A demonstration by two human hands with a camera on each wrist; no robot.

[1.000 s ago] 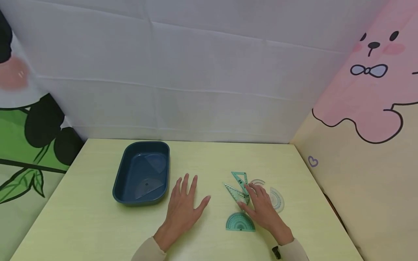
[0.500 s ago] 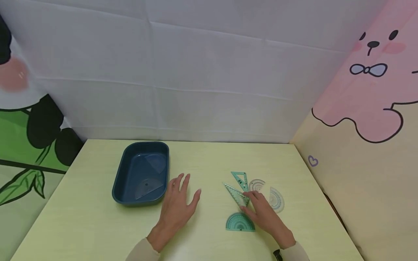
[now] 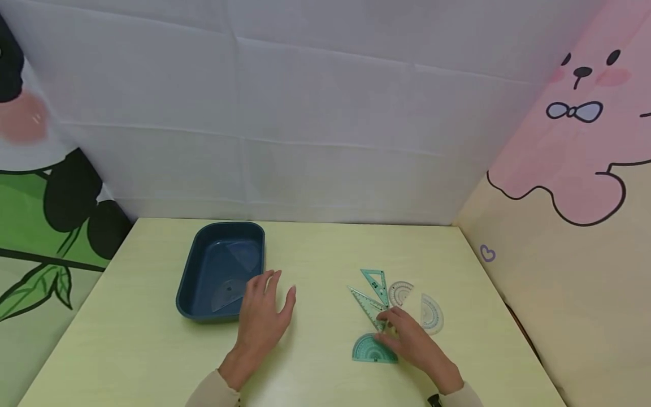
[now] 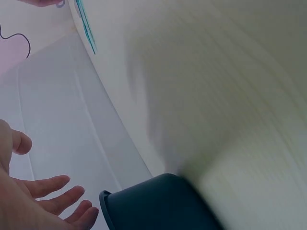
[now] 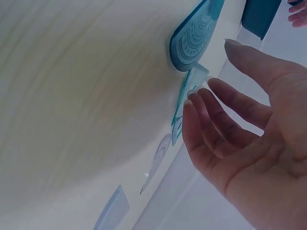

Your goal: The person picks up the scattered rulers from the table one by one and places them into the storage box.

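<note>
while the empty left hand (image 3: 260,315) hangs loosely spread by the blue tray (image 3: 207,271), the right hand (image 3: 408,338), fingers half-curled, thumb apart, seemingly holding nothing, reaches over the nearer green set square (image 3: 371,309) on the counter (image 3: 127,339); this looks like pick-up, calling for an edge pinch.

The head camera looks forward and down from above the near side, far enough back to take in nearly all the tabletop (image 3: 315,243) and the white cloth (image 3: 330,141) behind. The left wrist camera sits low, close to the wood, tipped sideways, facing past the left hand (image 3: 261,316) to the cloth and the blue tub (image 3: 211,271). The right wrist camera, also low and tipped sideways the other way, looks past the right hand (image 3: 412,342) along the green protractor (image 3: 373,347). Both wrist views share the tub with the head view.
</note>
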